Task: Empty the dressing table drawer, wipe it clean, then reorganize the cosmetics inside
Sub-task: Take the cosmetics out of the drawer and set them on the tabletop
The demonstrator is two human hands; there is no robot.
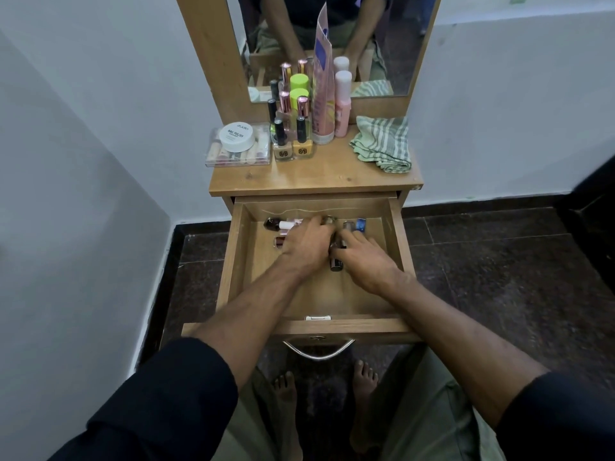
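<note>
The pulled-out wooden drawer (233, 261) stands open below the tabletop, its front rail nearest the person and a curved metal handle (317, 352) hanging under it. The near half of the drawer floor lies bare; all the small bottles crowd toward the back wall.

Both hands reach into that back half. The left hand (307, 246) lies palm down with its fingers curled over a cluster of small bottles — what exactly it grips is hidden beneath it. The right hand (364, 257) rests just beside it, fingers bent around a dark nail-polish bottle (336, 262) whose lower end shows between the two hands. To the left of the hands lies a dark-red bottle with a white cap (278, 223), and a second dark bottle (279, 241) sits nearer; behind the right fingers are a grey bottle and a blue one (360, 224).

On the wooden dressing table top (316, 178) the left and back are filled, the front strip free. There stand two yellow-tan square polish bottles with black caps (293, 151), two lime-green caps, a tall pink tube (322, 94), one pale-pink bottle (342, 101), and a clear plastic box (238, 154) carrying a round white jar (237, 136). A folded green-and-white striped cloth (382, 144) lies at the right edge — one corner near the rim.
</note>
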